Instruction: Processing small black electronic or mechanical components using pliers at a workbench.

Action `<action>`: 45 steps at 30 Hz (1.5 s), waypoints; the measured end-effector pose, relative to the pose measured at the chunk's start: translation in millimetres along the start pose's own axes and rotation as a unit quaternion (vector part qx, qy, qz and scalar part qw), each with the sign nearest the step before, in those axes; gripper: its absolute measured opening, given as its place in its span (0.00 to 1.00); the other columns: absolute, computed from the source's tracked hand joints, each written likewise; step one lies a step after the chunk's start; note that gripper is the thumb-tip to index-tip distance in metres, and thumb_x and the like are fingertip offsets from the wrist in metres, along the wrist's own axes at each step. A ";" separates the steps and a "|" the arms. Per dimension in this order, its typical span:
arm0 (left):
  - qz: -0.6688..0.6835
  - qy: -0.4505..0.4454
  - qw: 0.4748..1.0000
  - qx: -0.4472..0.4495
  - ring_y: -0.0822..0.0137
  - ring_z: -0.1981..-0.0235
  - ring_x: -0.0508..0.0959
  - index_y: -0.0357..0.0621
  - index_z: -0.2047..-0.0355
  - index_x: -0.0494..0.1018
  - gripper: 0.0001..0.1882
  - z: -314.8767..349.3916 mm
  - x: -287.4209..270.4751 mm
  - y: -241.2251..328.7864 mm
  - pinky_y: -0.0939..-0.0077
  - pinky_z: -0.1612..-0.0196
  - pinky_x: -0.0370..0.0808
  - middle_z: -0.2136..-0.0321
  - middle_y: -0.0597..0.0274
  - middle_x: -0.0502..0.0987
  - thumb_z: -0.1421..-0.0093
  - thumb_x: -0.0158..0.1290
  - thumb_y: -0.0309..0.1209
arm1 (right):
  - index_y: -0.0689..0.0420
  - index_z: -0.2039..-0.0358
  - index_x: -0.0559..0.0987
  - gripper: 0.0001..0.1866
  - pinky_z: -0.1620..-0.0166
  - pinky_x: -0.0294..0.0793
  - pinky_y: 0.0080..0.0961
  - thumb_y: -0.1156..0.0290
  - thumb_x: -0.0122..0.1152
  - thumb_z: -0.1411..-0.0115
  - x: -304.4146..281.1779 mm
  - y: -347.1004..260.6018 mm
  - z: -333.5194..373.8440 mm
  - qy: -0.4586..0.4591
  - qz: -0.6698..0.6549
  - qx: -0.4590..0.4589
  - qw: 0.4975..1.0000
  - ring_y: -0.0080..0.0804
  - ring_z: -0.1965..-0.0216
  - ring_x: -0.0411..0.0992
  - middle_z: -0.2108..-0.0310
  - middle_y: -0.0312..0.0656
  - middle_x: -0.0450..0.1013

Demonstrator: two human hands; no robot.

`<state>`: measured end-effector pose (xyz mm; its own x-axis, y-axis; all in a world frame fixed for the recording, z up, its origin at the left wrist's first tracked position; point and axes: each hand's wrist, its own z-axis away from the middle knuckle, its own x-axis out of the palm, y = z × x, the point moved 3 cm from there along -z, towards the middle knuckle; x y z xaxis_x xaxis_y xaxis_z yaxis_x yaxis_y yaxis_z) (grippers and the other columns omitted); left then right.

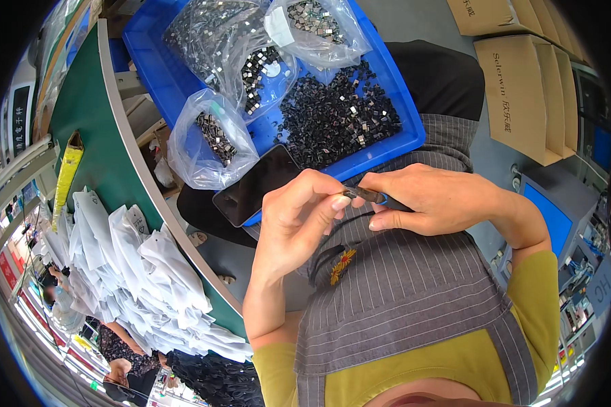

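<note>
In front of my apron, my left hand point(290, 222) pinches a tiny part, too small to make out, between thumb and fingertips. My right hand point(448, 200) is closed around dark-handled pliers point(368, 195), whose jaws meet the fingertips of my left hand. Beyond both hands, a blue tray point(413, 125) rests across my lap. It holds a heap of small black pieces point(332, 119) mixed with shiny metal ones. Clear plastic bags of metal connectors, one a small open bag point(195, 152), lie in it or over its edge. A dark phone point(261, 186) leans at the tray's near corner.
On the left curves a green table point(81, 95) with a pale edge, bearing piled white plastic bags point(142, 271) and a yellow tube point(68, 169). Black pieces point(217, 380) are heaped at lower left, near another person point(125, 353). Cardboard boxes point(516, 95) stand at right.
</note>
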<state>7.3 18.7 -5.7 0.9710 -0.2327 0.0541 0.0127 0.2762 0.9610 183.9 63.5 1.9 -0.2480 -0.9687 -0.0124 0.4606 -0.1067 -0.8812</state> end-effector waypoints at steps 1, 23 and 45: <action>0.001 -0.006 1.000 -0.010 0.81 0.85 0.67 0.36 0.69 0.70 0.02 -0.4 -0.3 -0.9 0.89 0.83 0.61 0.80 0.64 0.72 0.41 0.52 0.22 | 0.65 0.54 0.67 0.21 0.57 0.67 0.40 0.59 0.49 0.36 -1.0 0.0 -0.8 -0.001 0.000 -0.001 1.000 0.52 0.59 0.71 0.64 0.56 0.72; -0.367 0.160 0.864 0.306 0.61 0.81 0.74 0.35 0.67 0.74 0.12 4.7 9.7 8.5 0.74 0.79 0.71 0.79 0.57 0.74 0.53 0.59 0.18 | 0.63 0.58 0.68 0.15 0.63 0.71 0.38 0.64 0.53 0.38 8.3 3.6 -5.0 0.101 -0.040 -0.005 0.994 0.49 0.64 0.74 0.68 0.50 0.74; 0.085 0.050 0.991 0.095 0.81 0.88 0.66 0.33 0.47 0.61 0.16 -0.2 23.0 9.1 0.91 0.85 0.58 0.77 0.54 0.77 0.33 0.39 0.26 | 0.66 0.55 0.67 0.21 0.59 0.68 0.39 0.61 0.53 0.39 4.6 6.7 -5.4 0.087 -0.066 -0.020 0.994 0.50 0.63 0.71 0.68 0.55 0.73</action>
<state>29.7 16.0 4.2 0.9740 -0.1022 0.2020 -0.1895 0.1204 0.9745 181.3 59.6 -6.6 -0.4485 -0.8934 0.0255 0.3810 -0.2169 -0.8988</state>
